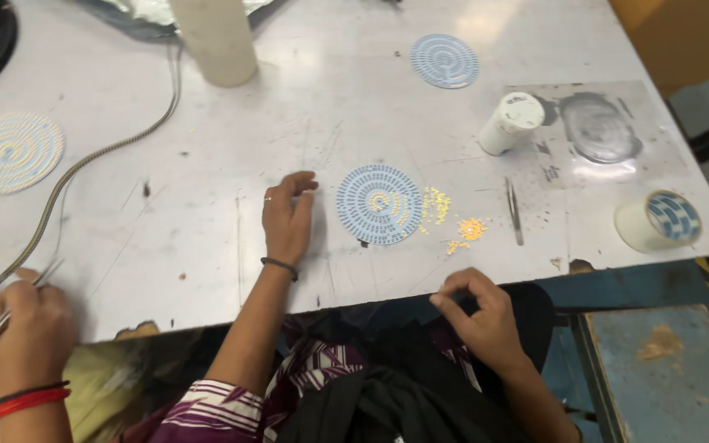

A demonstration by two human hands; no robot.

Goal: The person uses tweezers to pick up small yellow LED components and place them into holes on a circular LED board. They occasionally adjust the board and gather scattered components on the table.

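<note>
Pinching unseen bit, right hand (482, 316) (below table edge (354, 289)).

We have a single view, from a camera worn on the head, looking steeply down and forward over the grey bench (207, 156). It sits close: our own lap and forearms fill the lower edge, and the left hand (287, 217) and right hand (482, 316) lie near the middle and bottom. The bench's near edge runs across the lower third, its far part reaching the top. A co-worker's hand (26, 328) enters at lower left; the floor shows at right.
</note>
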